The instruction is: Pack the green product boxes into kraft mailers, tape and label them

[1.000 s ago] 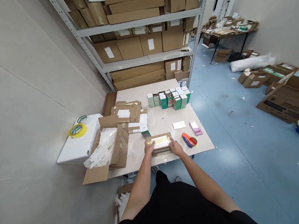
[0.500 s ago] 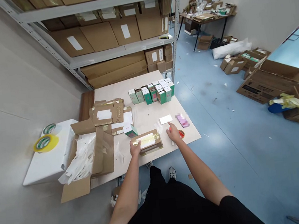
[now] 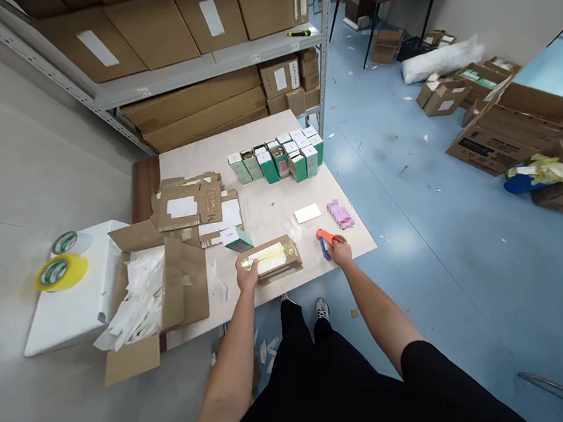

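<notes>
A taped cardboard box [image 3: 279,258] with a white label under clear yellowish tape lies near the table's front edge. My left hand [image 3: 247,275] grips its left end, thumb on top. To the right, my right hand [image 3: 340,252] is closed on an orange tape dispenser [image 3: 328,235] with a blue part on its left. The fingers partly hide the dispenser and its tape roll. A white card [image 3: 307,213] lies just beyond it, with a pink pixelated item [image 3: 340,214] at its right. Behind the box's left end is a single green-and-white carton [image 3: 237,238].
Several green cartons [image 3: 281,161] stand in rows at the table's back. Flattened cardboard [image 3: 187,204] lies at left, beside an open box [image 3: 188,281] of white bags. Tape rolls [image 3: 61,271] sit on a white block. A loaded shelf [image 3: 226,69] borders the table's far side.
My right hand has moved slightly right and closed on the tape dispenser, which now shows more. My left hand stays on the cardboard box. The view has tilted down a little.
</notes>
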A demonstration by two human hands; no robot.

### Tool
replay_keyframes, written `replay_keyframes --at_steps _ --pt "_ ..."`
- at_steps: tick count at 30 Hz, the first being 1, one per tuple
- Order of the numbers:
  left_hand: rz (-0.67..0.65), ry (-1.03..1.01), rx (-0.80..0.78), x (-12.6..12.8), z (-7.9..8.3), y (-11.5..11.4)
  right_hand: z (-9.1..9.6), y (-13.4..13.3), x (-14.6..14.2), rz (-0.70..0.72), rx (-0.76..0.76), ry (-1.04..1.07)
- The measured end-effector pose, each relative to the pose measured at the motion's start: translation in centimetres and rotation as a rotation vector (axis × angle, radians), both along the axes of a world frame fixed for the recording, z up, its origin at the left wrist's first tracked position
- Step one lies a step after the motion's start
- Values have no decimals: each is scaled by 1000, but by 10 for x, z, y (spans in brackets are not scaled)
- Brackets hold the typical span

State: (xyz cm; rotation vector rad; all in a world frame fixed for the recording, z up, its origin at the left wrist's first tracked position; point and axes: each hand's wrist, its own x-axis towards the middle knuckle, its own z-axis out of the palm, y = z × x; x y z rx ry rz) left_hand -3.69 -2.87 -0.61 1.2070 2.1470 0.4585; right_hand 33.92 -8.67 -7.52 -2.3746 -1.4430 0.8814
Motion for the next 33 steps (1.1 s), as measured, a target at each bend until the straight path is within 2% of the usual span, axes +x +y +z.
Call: replay_keyframes --at_steps 5,9,12,15,19,22,25,30,31,33 --pt "-2 0 -18 3 2 0 -6 -2 -3 -38 12 15" --pt "11 -26 -6 5 5 -1 -8 2 -6 24 -89 -47" --pt "9 -42 -5 6 8 -1 -3 9 -6 35 -128 -113" --pt "-9 -53 3 6 11 -3 10 16 -6 27 -77 -175" --pt "-6 -77 11 6 12 -5 35 14 -2 31 76 -286" --pt "-6 -97 12 6 12 -7 55 7 1 21 272 -341" --pt "-5 -116 -9 6 13 -8 77 4 1 -13 472 -308" --pt "30 -120 -40 9 16 -10 117 12 -25 7 883 -36" --pt "38 -122 -41 11 16 -11 124 14 -36 7 922 57" --pt "40 -129 -37 13 16 -13 135 18 -60 9 908 266"
